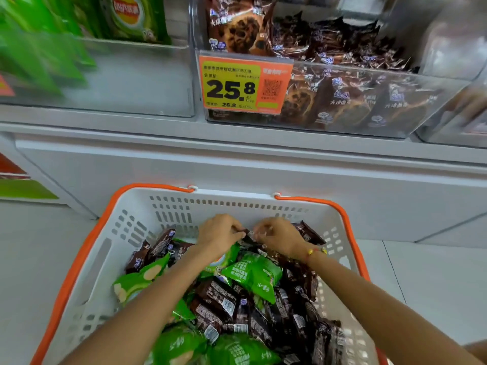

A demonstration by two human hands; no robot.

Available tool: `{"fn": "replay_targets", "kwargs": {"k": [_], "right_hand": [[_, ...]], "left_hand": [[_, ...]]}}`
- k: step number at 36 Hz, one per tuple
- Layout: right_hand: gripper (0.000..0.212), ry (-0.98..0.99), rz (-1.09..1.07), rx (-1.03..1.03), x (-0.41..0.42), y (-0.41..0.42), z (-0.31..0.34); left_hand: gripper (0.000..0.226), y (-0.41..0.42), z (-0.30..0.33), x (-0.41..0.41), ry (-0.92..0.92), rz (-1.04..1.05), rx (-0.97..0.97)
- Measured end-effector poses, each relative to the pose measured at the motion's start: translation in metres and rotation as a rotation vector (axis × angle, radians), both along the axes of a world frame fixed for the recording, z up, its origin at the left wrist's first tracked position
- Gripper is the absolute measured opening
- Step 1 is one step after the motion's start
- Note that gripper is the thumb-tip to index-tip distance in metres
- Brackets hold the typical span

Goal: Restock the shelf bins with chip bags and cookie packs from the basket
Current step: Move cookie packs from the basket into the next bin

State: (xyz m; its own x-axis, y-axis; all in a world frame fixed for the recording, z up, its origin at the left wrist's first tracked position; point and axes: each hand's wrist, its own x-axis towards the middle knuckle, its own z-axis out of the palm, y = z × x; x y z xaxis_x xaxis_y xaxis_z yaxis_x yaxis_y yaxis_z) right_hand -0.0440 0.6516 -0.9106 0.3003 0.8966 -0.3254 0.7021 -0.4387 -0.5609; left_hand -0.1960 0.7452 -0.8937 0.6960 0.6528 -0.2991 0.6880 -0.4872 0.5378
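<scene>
We see white shelf unit (pixel 237 159) w/ plain base panel, pale tiled floor (pixel 421 272) on right, bright even light.

Readable text on a snack shelf above a basket.
An orange and yellow price tag (pixel 245 84) clipped to the front of the clear cookie bin (pixel 369 106) shows a large "25.8", a smaller "26.8" beneath it, and a QR code; its Chinese lines are too small to read. A green chip bag (pixel 131 18) in the left bin carries the red and yellow Lay's logo. Cookie packs (pixel 238 30) bear white Chinese characters.
</scene>
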Motion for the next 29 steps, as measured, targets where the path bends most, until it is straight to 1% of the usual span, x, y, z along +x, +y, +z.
{"fn": "replay_targets", "kwargs": {"k": [2,3,6,8,10,12,15,17,18,20,22,24,25,27,28,29], "right_hand": [[0.017,0.168,-0.006,-0.043,0.005,0.003,0.02],[0.024,0.201,0.014,-0.079,0.007,0.004,0.031],[0.039,0.224,0.072,-0.156,0.014,0.008,0.064],[0.039,0.193,0.119,-0.15,0.02,0.011,0.081],[0.03,0.104,0.193,-0.113,0.023,0.013,0.101],[0.02,0.028,0.24,-0.03,0.027,0.013,0.122],[0.022,-0.169,0.249,0.226,0.031,0.005,0.156],[0.024,-0.366,0.247,0.439,0.029,-0.004,0.179],[0.025,-0.485,0.278,0.552,0.028,-0.009,0.191],[0.03,-0.687,0.363,0.739,0.025,-0.018,0.212],[0.032,-0.801,0.4,0.873,0.023,-0.022,0.226],[0.032,-0.853,0.403,0.952,0.022,-0.022,0.234],[0.031,-0.869,0.403,0.972,0.021,-0.022,0.237],[0.027,-0.903,0.413,0.981,0.021,-0.019,0.241],[0.028,-0.922,0.418,0.971,0.023,-0.018,0.244],[0.033,-0.934,0.415,0.957,0.026,-0.018,0.245]], "left_hand": [[0.022,0.0,0.015,-0.005,-0.035,0.003,-0.004],[0.022,0.0,0.022,-0.007,-0.059,0.005,-0.02],[0.021,0.006,0.042,-0.01,-0.149,0.015,-0.134],[0.021,0.011,0.061,-0.009,-0.203,0.023,-0.21],[0.023,0.015,0.084,-0.007,-0.28,0.033,-0.258],[0.023,0.017,0.11,-0.006,-0.347,0.054,-0.249],[0.028,0.017,0.144,-0.011,-0.43,0.109,-0.191],[0.043,0.015,0.164,-0.015,-0.48,0.202,-0.206],[0.053,0.016,0.173,-0.016,-0.492,0.267,-0.283],[0.064,0.02,0.185,-0.017,-0.474,0.353,-0.564],[0.061,0.019,0.193,-0.019,-0.455,0.284,-0.824],[0.05,0.015,0.198,-0.019,-0.503,0.202,-0.95],[0.044,0.012,0.2,-0.017,-0.561,0.183,-0.98],[0.034,0.006,0.204,-0.014,-0.677,0.175,-0.975],[0.03,0.005,0.206,-0.013,-0.713,0.172,-0.935],[0.029,0.005,0.208,-0.013,-0.732,0.17,-0.874]]}}
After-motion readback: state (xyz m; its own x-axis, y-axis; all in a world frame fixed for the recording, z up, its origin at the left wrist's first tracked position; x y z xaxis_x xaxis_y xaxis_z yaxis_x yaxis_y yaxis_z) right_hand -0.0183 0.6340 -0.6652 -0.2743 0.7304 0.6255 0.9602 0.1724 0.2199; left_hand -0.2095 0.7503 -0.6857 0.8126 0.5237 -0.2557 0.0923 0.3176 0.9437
